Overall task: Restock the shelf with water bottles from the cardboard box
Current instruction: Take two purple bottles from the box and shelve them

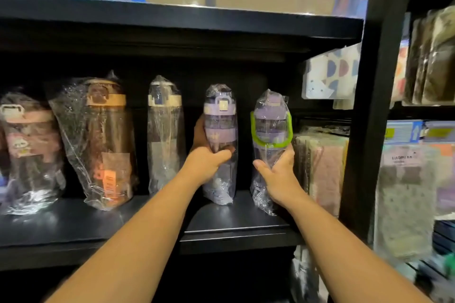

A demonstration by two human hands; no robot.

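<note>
Fig.: left hand [209,162] grips purple bottle [220,128], right hand [278,174] clasps green-strap bottle [270,125] just right of it, both standing on shelf [234,225], prob. held mid-body to set them straight.

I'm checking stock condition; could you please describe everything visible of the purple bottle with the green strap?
The purple bottle with the green strap is see-through plastic with a lilac lid and a green loop round its upper part, wrapped in a crinkled clear bag. It stands nearly upright on the black shelf, rightmost in the row, gripped low down by the right hand.
</note>
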